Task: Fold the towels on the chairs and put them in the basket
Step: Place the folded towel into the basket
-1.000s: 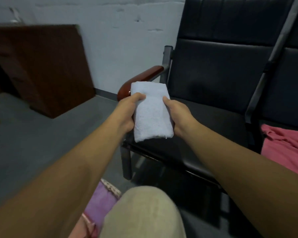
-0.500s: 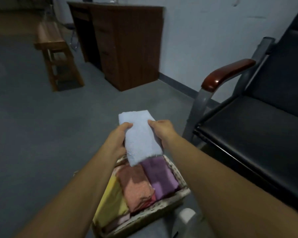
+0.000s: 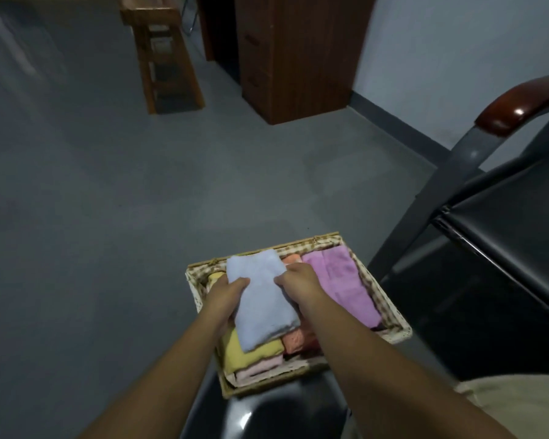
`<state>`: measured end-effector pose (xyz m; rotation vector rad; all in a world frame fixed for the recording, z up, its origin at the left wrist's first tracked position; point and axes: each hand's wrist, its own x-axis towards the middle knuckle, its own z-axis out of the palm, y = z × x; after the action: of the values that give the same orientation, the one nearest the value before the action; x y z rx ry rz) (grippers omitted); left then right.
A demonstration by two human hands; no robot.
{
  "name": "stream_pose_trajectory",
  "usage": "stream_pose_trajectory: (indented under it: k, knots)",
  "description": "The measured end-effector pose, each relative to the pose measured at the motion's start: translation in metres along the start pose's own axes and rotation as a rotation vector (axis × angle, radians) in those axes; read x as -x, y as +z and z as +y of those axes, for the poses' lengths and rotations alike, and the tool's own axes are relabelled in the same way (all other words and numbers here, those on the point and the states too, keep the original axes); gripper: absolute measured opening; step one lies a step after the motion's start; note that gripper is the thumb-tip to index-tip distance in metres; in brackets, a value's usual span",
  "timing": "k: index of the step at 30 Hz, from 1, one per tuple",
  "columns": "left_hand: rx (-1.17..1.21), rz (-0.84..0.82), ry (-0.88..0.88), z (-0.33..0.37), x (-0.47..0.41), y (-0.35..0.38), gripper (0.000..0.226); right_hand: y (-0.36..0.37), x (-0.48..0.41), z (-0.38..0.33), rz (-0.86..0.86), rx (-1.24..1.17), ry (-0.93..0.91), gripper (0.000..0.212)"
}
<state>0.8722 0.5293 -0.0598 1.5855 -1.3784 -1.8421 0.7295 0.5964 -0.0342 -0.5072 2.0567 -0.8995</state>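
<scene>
A folded light blue towel (image 3: 262, 297) lies over the left half of the wicker basket (image 3: 392, 315), which stands on the floor. My left hand (image 3: 224, 296) grips the towel's left edge and my right hand (image 3: 298, 285) grips its right edge. Under it lie a folded yellow towel (image 3: 243, 351), a pale pink one (image 3: 260, 367) and an orange one (image 3: 298, 340). A folded purple towel (image 3: 343, 285) fills the basket's right side. The black chair seat (image 3: 517, 223) to the right shows no towel.
The chair's grey frame and red-brown armrest (image 3: 517, 104) rise at the right. A dark wooden cabinet (image 3: 298, 52) and a wooden stool (image 3: 164, 55) stand at the back. A shiny black object (image 3: 267, 410) sits just below the basket. Grey floor (image 3: 92, 201) spreads to the left.
My view has swung left and down from the chair to the basket. Both hands have carried the blue towel down from above the basket onto the folded towels inside.
</scene>
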Motion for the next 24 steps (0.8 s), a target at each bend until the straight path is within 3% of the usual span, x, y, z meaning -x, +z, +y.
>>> stream_pose_trajectory:
  k: [5, 9, 11, 15, 18, 21, 23, 24]
  knots:
    - [0.209, -0.053, 0.07, 0.006, -0.005, 0.03, 0.021, -0.028, -0.004, -0.003, 0.147, -0.158, -0.058, 0.019]
    - [0.4, -0.231, 0.049, 0.017, -0.006, 0.064, 0.028, -0.06, -0.013, 0.007, 0.253, -0.179, -0.061, 0.015]
    - [0.386, -0.271, 0.041, 0.019, -0.008, 0.088, 0.029, -0.079, -0.019, 0.016, 0.304, -0.152, -0.071, 0.018]
    - [0.038, -0.227, 0.172, 0.02, -0.013, 0.124, 0.033, -0.105, -0.025, 0.041, 0.395, -0.04, -0.106, 0.025]
    - [-0.32, -0.215, 0.324, 0.011, -0.019, 0.133, 0.05, -0.116, -0.026, 0.06, 0.325, -0.051, -0.029, 0.009]
    - [-0.384, -0.242, 0.383, 0.0, -0.022, 0.135, 0.035, -0.128, -0.025, 0.064, 0.179, -0.119, 0.037, 0.034]
    - [-0.429, -0.314, 0.416, -0.002, -0.025, 0.134, 0.04, -0.137, -0.026, 0.061, 0.155, -0.091, -0.008, 0.047]
    - [-0.563, -0.349, 0.463, -0.002, -0.026, 0.133, 0.046, -0.14, -0.028, 0.06, 0.139, -0.051, -0.029, 0.051]
